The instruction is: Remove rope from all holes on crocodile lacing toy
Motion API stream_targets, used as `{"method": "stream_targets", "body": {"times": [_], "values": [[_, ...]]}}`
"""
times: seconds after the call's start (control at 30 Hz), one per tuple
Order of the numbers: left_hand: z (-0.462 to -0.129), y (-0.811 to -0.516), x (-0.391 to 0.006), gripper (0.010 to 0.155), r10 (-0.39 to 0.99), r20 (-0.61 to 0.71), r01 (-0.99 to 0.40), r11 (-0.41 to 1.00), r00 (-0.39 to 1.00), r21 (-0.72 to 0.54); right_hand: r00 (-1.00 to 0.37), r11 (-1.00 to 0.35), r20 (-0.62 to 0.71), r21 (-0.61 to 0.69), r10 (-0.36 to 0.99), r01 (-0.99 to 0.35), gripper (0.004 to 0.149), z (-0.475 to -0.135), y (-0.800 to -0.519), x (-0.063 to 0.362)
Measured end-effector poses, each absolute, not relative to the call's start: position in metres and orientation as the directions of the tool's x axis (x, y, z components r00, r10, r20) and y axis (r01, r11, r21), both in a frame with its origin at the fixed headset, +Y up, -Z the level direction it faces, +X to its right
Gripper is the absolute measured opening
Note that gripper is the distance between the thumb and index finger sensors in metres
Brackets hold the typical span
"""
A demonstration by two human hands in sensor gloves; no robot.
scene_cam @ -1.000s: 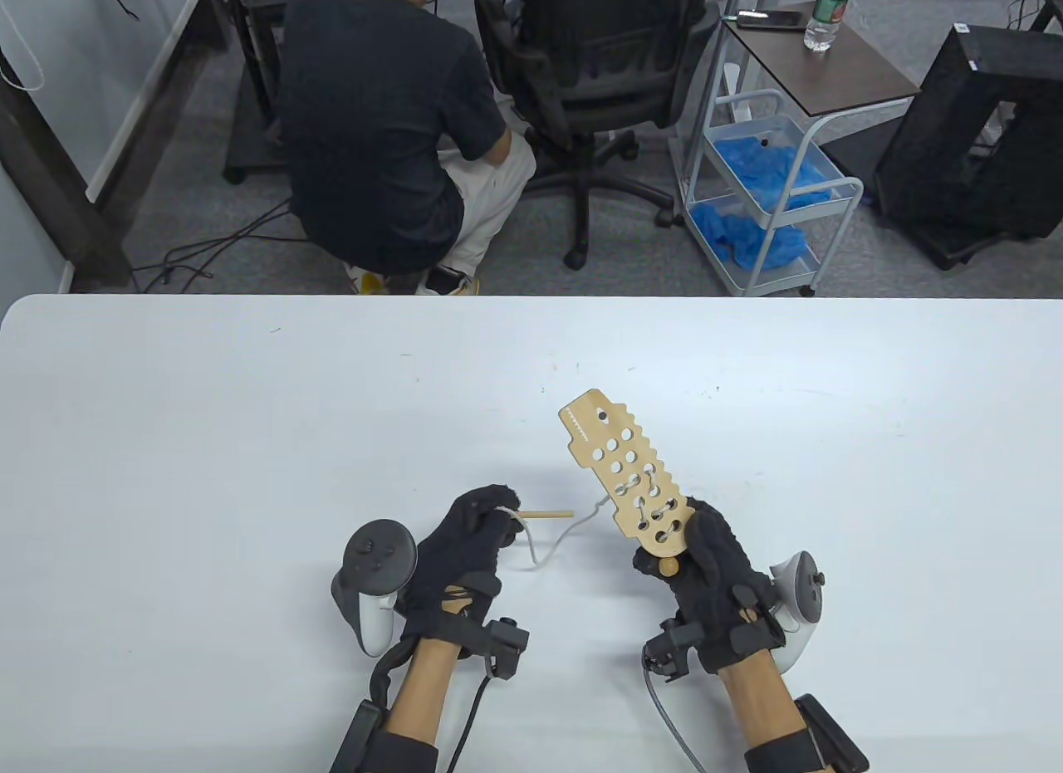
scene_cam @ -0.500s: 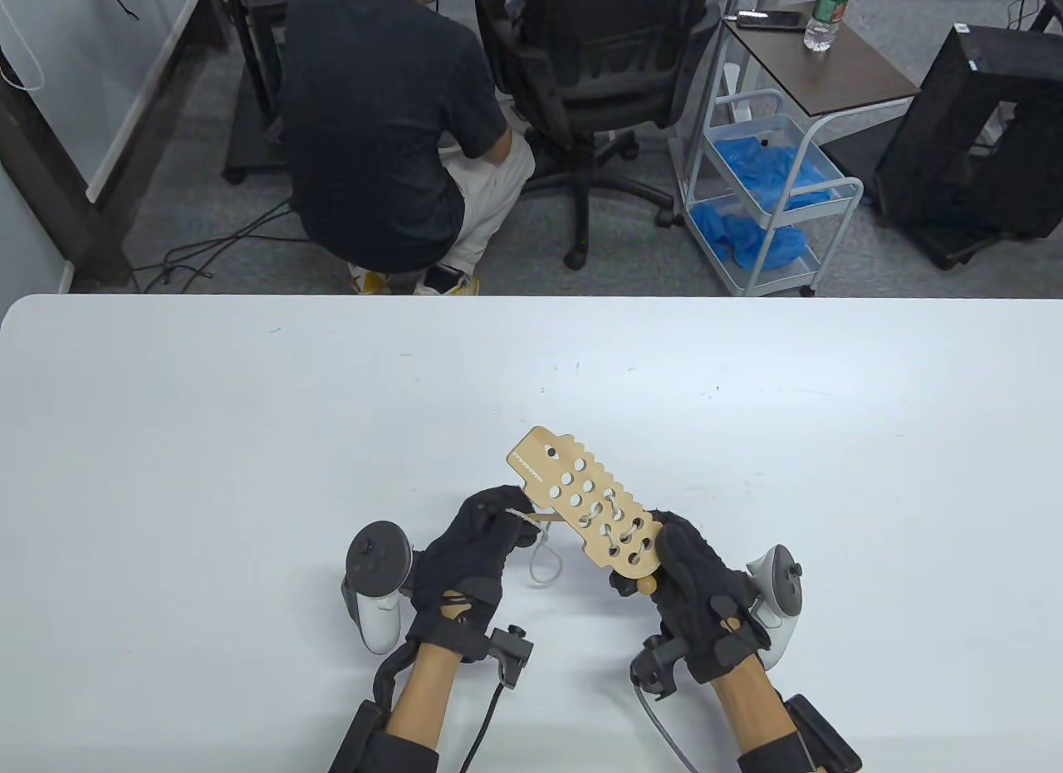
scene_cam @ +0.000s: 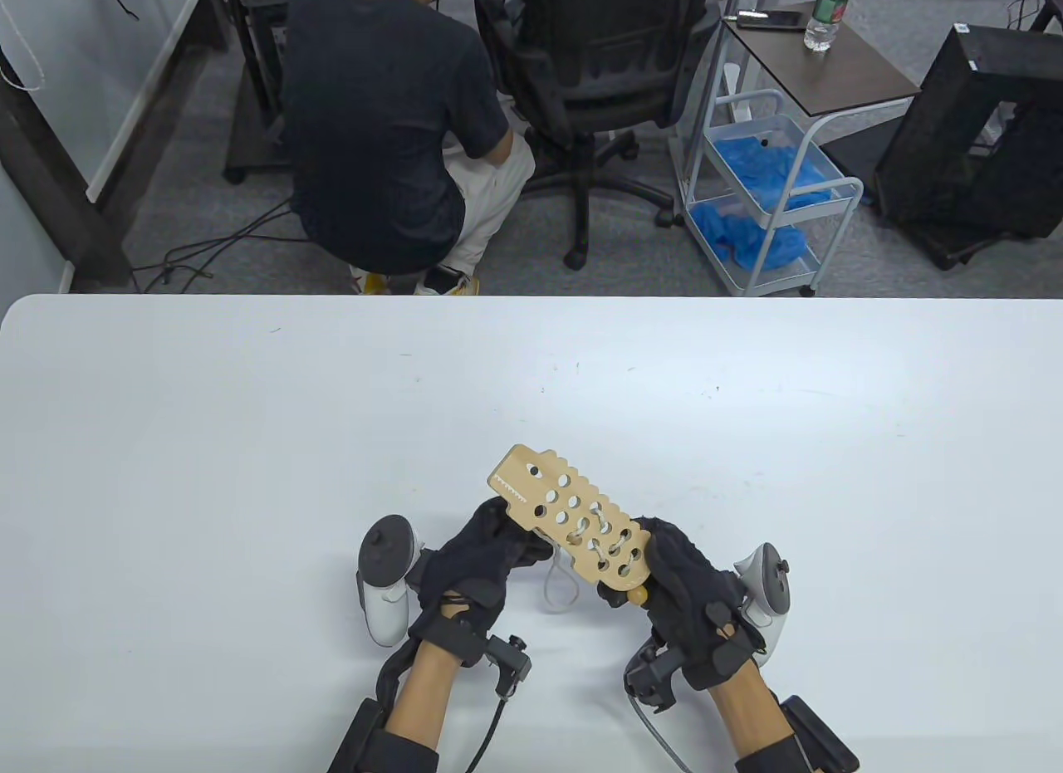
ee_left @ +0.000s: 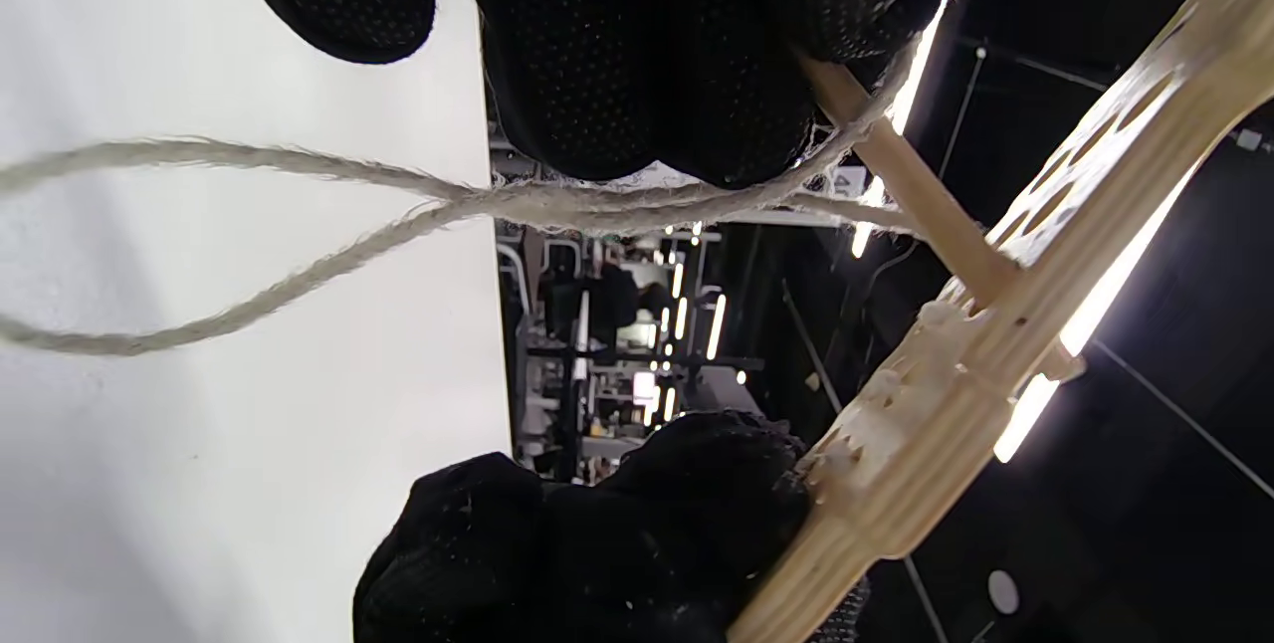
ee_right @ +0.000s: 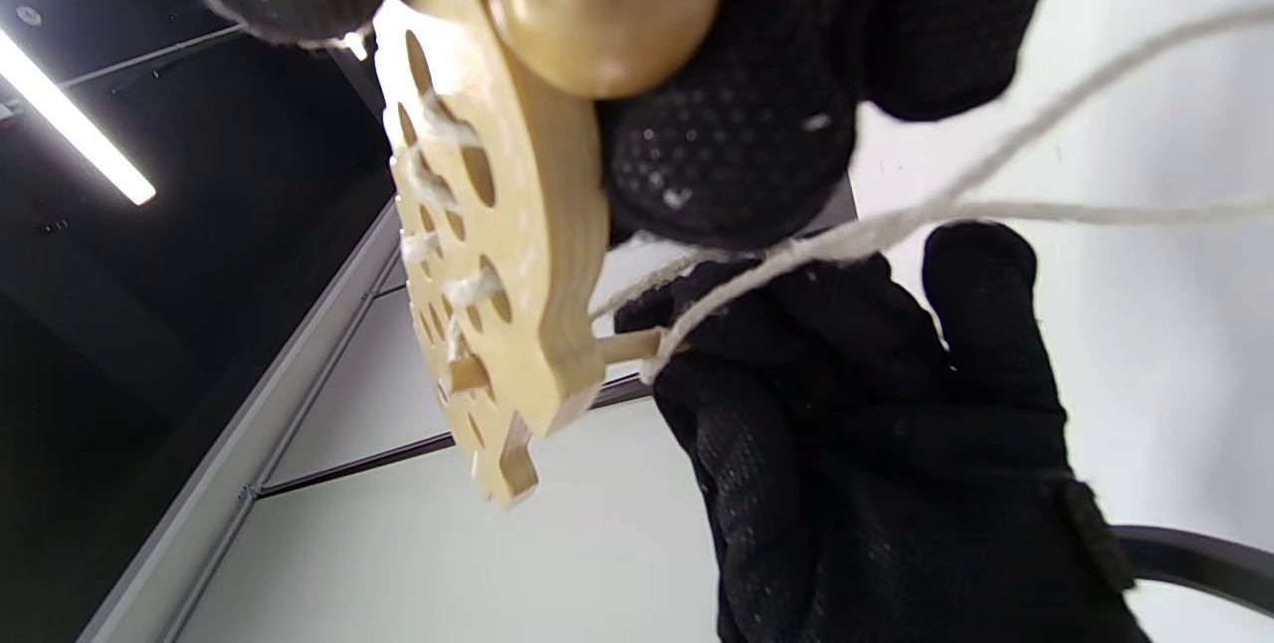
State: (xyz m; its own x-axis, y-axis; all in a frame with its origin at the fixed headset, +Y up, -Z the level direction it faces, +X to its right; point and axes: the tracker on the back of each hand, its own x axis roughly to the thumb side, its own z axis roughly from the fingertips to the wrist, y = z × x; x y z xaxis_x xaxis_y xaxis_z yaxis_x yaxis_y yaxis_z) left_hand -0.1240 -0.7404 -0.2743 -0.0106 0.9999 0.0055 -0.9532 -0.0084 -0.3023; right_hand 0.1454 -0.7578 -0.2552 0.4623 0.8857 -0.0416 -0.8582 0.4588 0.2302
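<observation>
The wooden crocodile lacing board [scene_cam: 558, 507] is held tilted above the white table [scene_cam: 208, 474], head pointing up-left. My right hand [scene_cam: 644, 567] grips its tail end, beside a round wooden bead [scene_cam: 636, 595]. White rope [scene_cam: 563, 586] still crosses several holes near the tail and hangs in a slack loop between the hands. My left hand [scene_cam: 521, 542] is under the board's left edge. In the left wrist view its fingers [ee_left: 647, 46] pinch the wooden needle [ee_left: 896, 175] and the rope [ee_left: 249, 225], and the needle's tip is in a hole of the board [ee_left: 995, 344]. The right wrist view shows the needle [ee_right: 627, 346] entering the board [ee_right: 498, 225] from below.
Beyond the table's far edge a person [scene_cam: 382, 125] crouches with their back turned, next to a black office chair [scene_cam: 598, 67]. A white cart [scene_cam: 772, 200] with blue material and a small side table [scene_cam: 822, 67] stand at the back right.
My right hand has carried the board left and nearer, onto my left hand. The needle, earlier free in the air, now sits in a hole, and the rope has slackened into a loop.
</observation>
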Motion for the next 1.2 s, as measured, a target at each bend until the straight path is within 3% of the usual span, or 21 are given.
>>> {"method": "stream_targets", "body": {"times": [0.53, 1.2], "values": [[-0.269, -0.732, -0.111, 0.042, 0.998, 0.057, -0.931, 0.015, -0.006, -0.364, 0.431, 0.430, -0.039, 0.199, 0.901, -0.881, 0.047, -0.255, -0.759, 0.148], [-0.268, -0.731, -0.103, 0.062, 0.990, 0.095, -0.885, -0.048, -0.103, -0.464, 0.403, 0.402, -0.023, 0.131, 0.915, -0.906, 0.048, -0.254, -0.761, 0.156]]}}
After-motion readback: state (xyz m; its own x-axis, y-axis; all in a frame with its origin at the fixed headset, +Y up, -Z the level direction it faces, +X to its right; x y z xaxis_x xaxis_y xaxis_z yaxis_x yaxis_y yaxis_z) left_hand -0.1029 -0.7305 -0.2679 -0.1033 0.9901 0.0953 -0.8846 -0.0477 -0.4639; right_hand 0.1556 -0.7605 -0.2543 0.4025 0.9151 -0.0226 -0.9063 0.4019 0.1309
